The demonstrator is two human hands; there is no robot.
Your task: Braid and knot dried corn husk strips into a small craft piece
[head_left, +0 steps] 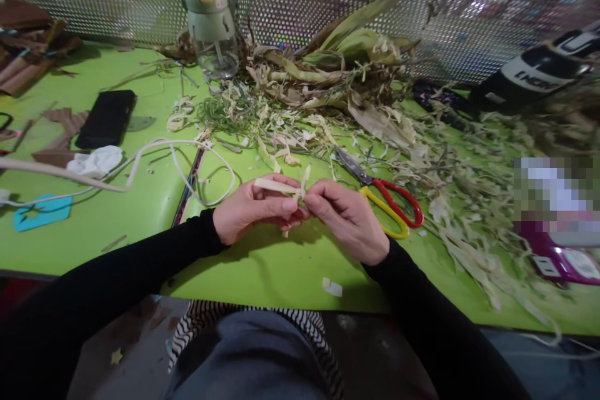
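A pale strip of dried husk (277, 187) with a small knot near its right end is held between both hands over the green table (281, 275). My left hand (257, 205) pinches the strip between thumb and fingers, the long flat end lying above the thumb. Thumb and forefinger of my right hand (344, 215) are closed on the strip beside the knot, where a short end sticks up. Just behind and right of my right hand lie scissors (398, 200) with one red and one yellow handle.
Husk scraps (300, 119) spread across the table's back and right side. A clear-bodied bottle (213, 31) stands at the back. On the left are a black phone (107, 119), a white cable (140, 153) and a blue tag (43, 212). A dark bottle (534, 78) leans at the right.
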